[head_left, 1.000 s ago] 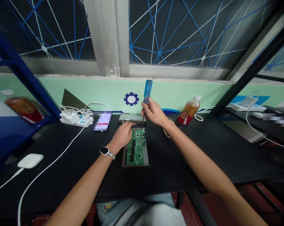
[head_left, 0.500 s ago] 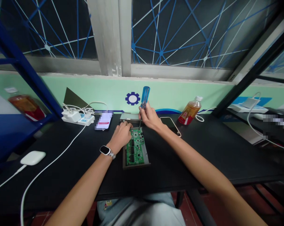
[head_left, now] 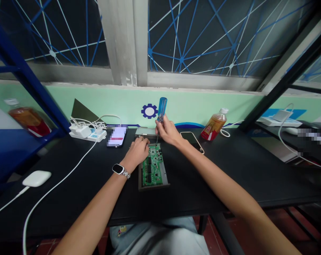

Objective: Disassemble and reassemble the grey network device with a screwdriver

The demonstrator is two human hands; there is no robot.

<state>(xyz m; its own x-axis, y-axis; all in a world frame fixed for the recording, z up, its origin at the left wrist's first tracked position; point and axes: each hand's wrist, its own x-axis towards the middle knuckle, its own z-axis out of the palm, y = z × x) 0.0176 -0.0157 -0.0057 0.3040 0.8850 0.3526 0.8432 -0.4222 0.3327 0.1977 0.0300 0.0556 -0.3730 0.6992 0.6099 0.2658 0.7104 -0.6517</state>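
My right hand is closed around a screwdriver with a clear blue handle. It stands nearly upright, and its thin shaft points down at the far end of a green circuit board. The board lies in a shallow metal case on the black table. At the case's far left edge, my left hand grips it with bent fingers; the fingertips are partly hidden. Whether the screwdriver tip sits in a screw is too small to tell.
Behind the board lies a grey metal piece. A lit phone and a power strip with cables lie to the left. On the right are another phone and a drink bottle. A white charging case lies far left.
The screwdriver handle and my right hand have shifted very slightly left. My left hand and the board keep practically the same place.
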